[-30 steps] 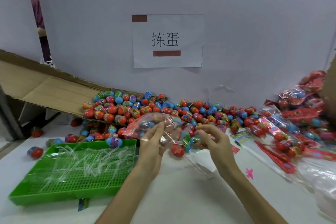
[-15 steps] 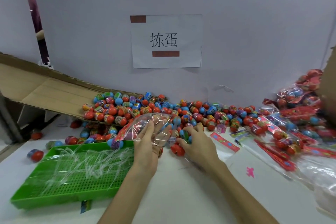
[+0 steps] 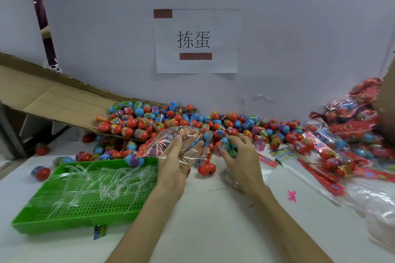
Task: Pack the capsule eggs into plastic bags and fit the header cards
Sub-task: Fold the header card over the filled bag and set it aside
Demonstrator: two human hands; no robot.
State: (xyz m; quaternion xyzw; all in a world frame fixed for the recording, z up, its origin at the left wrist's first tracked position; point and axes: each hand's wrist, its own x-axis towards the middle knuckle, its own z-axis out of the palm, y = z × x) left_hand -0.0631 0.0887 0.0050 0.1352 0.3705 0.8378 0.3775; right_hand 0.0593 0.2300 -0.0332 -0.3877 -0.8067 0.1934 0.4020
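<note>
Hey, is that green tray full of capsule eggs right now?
No, the green tray holds mainly thin clear plastic strips, while the capsule eggs are piled beyond it near the wall.

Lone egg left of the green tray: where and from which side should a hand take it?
Across its middle, from above: the lone egg lies on its side on bare table, left of the green tray, nothing touching it.

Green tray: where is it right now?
In the head view, the green tray lies at lower left on the white table, beside the left hand and in front of the capsule eggs.
</note>
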